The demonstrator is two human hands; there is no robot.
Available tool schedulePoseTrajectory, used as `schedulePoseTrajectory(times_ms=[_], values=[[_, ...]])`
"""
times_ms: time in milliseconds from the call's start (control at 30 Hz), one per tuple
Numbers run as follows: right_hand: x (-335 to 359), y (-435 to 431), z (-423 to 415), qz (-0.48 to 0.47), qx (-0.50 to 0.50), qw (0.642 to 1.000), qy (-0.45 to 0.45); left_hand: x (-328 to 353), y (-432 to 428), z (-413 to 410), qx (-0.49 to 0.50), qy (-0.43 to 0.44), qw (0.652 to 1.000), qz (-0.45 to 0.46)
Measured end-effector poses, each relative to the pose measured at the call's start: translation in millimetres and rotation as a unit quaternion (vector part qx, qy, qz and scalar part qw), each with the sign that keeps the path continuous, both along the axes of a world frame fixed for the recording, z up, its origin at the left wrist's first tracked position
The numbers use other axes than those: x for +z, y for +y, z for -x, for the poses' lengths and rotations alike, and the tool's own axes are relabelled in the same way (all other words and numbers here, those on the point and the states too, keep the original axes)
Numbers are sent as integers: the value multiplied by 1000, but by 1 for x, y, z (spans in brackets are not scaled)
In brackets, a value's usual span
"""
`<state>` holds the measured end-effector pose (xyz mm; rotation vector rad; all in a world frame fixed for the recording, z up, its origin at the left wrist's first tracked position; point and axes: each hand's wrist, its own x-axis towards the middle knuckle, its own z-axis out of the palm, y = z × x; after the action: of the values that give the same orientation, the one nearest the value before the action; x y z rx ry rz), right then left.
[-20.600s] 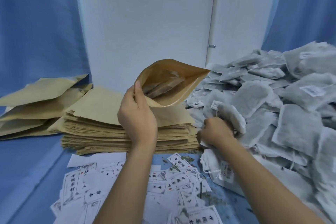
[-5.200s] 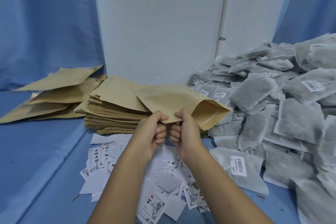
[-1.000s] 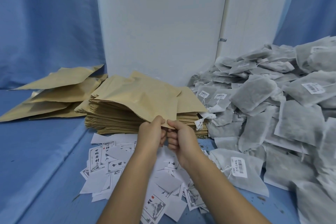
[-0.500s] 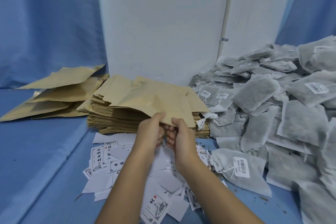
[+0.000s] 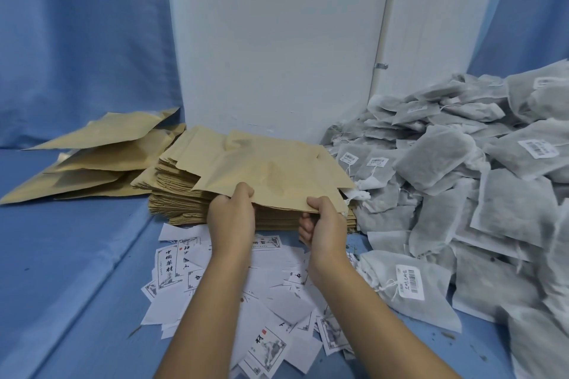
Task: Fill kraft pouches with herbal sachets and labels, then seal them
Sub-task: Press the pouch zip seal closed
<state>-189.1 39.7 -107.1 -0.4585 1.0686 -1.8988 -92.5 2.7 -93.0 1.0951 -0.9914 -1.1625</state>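
Blue-draped surface bore a sachet heap at right and a stack of pouches centrally. One kraft pouch lay tilted over the stack, judged light, pliable, crease-prone; left hand and right hand pinched its near edge, fingers curled, the sensible hold.

We see soft, even, bluish light, with only faint shadows beneath the kraft pouch and the pouch stack. We notice wide-angle bowing at the edges, on the blue curtain, and slight softness throughout.
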Motion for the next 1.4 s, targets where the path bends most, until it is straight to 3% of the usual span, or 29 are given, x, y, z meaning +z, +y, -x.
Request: schedulePoseTrajectory(times_ms=[167,333,633,800,900,1067,1233,1400], values=[[-2,0,3,-12,-13,1000,-15,-1,0,1,-14,3,1000,-10],[-3,0,7,-5,-60,998,-20,-7,-9,-9,73,35,996,-24],[-5,-1,7,-10,-61,998,-31,-4,-7,-12,96,166,979,-74],[-4,-1,7,10,-19,999,-31,-2,-6,-9,54,230,967,-94],[-3,0,7,34,26,999,-2,1,-4,-2,-48,282,953,-95],[-3,0,-1,9,89,995,49,5,-2,7,-92,275,955,-54],[3,6,-2,4,55,995,-77,5,-3,7,-52,254,965,-51],[13,5,2,23,80,996,-40,11,-7,-10,-18,279,960,-28]])
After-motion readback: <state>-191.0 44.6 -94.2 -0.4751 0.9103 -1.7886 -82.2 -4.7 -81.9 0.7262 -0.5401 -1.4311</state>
